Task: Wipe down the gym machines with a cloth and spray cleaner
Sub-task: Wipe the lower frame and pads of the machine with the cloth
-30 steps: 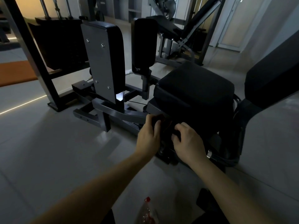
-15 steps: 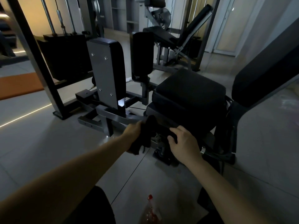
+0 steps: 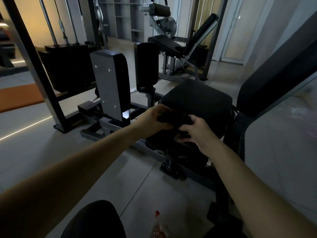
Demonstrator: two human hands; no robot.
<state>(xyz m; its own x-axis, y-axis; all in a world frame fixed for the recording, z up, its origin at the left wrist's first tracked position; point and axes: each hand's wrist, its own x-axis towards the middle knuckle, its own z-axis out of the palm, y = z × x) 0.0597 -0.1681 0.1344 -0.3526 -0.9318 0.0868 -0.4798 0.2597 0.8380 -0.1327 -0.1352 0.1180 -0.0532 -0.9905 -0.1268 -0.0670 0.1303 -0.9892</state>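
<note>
- Both my left hand (image 3: 152, 121) and right hand (image 3: 199, 134) pinch the dark cloth (image 3: 173, 118) by the seat pad (image 3: 197, 98)
- I judge folding it flat first gives a cleaner wipe

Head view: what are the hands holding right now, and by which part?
Both hold the dark cloth in front of the seat pad: the left hand grips its left end, the right hand pinches its right end.
</note>
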